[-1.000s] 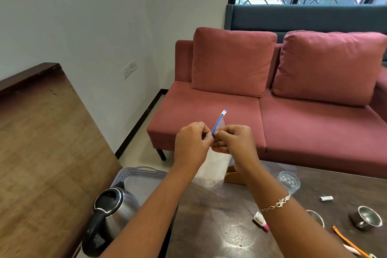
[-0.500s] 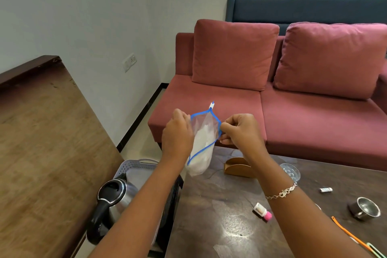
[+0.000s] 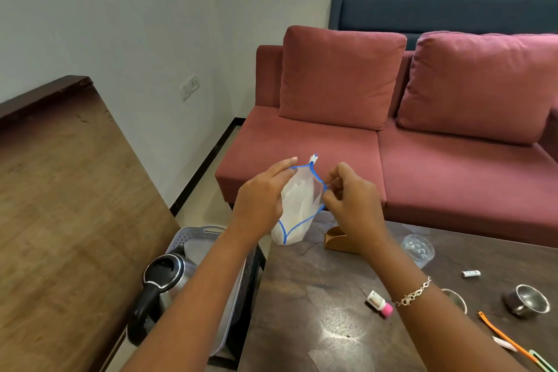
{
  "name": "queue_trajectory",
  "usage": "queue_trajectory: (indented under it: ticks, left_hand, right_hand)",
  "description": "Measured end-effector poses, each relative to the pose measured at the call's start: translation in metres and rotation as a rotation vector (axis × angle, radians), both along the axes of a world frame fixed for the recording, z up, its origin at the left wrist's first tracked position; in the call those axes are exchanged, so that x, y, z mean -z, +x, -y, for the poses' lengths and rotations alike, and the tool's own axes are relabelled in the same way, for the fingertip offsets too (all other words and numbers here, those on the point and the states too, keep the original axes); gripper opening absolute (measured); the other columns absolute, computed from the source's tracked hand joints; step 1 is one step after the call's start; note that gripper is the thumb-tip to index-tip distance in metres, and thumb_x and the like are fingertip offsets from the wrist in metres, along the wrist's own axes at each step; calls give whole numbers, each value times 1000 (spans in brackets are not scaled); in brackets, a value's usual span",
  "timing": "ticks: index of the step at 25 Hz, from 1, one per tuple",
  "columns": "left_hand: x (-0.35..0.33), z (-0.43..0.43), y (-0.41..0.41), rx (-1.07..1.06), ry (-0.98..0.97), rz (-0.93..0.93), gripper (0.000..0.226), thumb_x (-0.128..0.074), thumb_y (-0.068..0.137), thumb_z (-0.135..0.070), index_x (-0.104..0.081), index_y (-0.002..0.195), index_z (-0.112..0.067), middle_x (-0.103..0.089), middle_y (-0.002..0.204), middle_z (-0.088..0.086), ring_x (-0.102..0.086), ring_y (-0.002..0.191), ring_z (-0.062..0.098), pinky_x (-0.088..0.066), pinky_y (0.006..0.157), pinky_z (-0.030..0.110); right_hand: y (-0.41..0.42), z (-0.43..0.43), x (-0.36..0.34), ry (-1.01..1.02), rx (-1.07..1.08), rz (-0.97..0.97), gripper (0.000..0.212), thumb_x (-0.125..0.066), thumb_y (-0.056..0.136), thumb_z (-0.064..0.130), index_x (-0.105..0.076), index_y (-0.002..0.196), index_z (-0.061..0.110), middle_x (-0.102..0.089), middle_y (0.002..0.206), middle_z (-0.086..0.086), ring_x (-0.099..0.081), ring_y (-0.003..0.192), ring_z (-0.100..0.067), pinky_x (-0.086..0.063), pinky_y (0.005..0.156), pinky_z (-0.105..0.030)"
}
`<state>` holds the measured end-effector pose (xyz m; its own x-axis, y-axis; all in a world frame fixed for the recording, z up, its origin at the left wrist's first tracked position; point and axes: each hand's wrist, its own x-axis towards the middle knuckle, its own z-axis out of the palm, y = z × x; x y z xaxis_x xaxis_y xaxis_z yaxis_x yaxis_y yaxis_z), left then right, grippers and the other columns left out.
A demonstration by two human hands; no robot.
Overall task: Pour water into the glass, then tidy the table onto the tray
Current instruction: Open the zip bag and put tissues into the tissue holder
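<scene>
A clear zip bag with a blue rim and a white slider hangs in the air above the table's far left corner, its mouth pulled wide. My left hand pinches the left side of the rim and my right hand pinches the right side. A clear glass stands on the dark table just right of my right wrist. The grey perforated tray sits lower, left of the table, with a steel kettle with a black handle in front of it.
On the table lie a small tan holder, a white tube with a pink cap, a small white piece, a steel cup, a second steel rim, and an orange toothbrush. A wooden counter fills the left; a red sofa stands behind.
The bag's mouth, pinched shut a second ago, has been pulled apart into a wide opening. Both hands sit lower in view and farther apart.
</scene>
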<state>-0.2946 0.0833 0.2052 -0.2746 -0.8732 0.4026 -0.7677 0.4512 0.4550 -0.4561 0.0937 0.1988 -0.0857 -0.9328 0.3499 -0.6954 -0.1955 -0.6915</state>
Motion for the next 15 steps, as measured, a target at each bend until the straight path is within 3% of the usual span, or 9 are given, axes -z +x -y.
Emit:
queue_trajectory:
  ticks: [3,5,7,9,10,12,13,15]
  left_hand:
    - [-1,-1,0,77,27,-10,54,-46,80,12,-54,126,-13,-48,139,-7,-56,117,18,-51,84,40]
    - [-1,-2,2,113,56,-11,57,-44,79,13,-51,129,-14,-46,140,-7,-54,119,18,-50,86,40]
    - [-3,-2,5,140,88,11,59,-43,80,13,-48,131,-15,-44,142,-7,-54,119,18,-50,87,41]
    - [-4,0,8,144,109,39,57,-43,82,11,-47,132,-15,-42,143,-8,-55,117,19,-50,86,41]
    - [-4,1,10,141,120,49,55,-44,83,10,-47,131,-15,-42,144,-9,-55,116,18,-50,85,41]
    - [-3,1,11,139,142,69,54,-44,83,9,-48,131,-16,-41,144,-10,-55,117,17,-51,84,40]
    - [-2,0,11,143,151,71,54,-44,83,9,-48,131,-16,-41,144,-10,-54,118,17,-51,84,40]
    - [-1,-3,9,159,166,64,57,-42,80,12,-49,131,-14,-42,143,-10,-54,119,17,-50,86,41]
  right_hand:
    - [7,-3,4,-124,-25,-196,10,-59,74,4,-57,84,6,-61,84,-8,-58,75,-30,-45,61,-32]
    - [9,-5,4,-385,-126,-425,12,-53,77,6,-64,79,2,-65,92,-13,-62,83,-34,-50,67,-32]
    - [4,-4,7,-578,-353,-669,23,-47,82,6,-68,74,6,-70,88,-8,-67,85,-28,-53,83,-34]
    - [0,-5,5,-584,-521,-871,31,-41,79,1,-68,69,13,-69,73,0,-68,69,-19,-50,94,-35]
    - [-1,-4,4,-544,-555,-926,33,-37,75,0,-66,68,15,-66,67,2,-64,58,-17,-52,93,-32]
    - [2,-2,0,-418,-558,-1002,34,-34,68,1,-64,70,17,-62,66,3,-58,48,-16,-56,73,-26]
    - [6,-2,-4,-369,-538,-1036,32,-37,67,0,-64,72,16,-63,69,1,-57,46,-16,-54,62,-24]
    - [15,2,-5,-315,-577,-1119,29,-47,69,-2,-64,86,13,-65,88,-6,-61,57,-20,-52,59,-27]
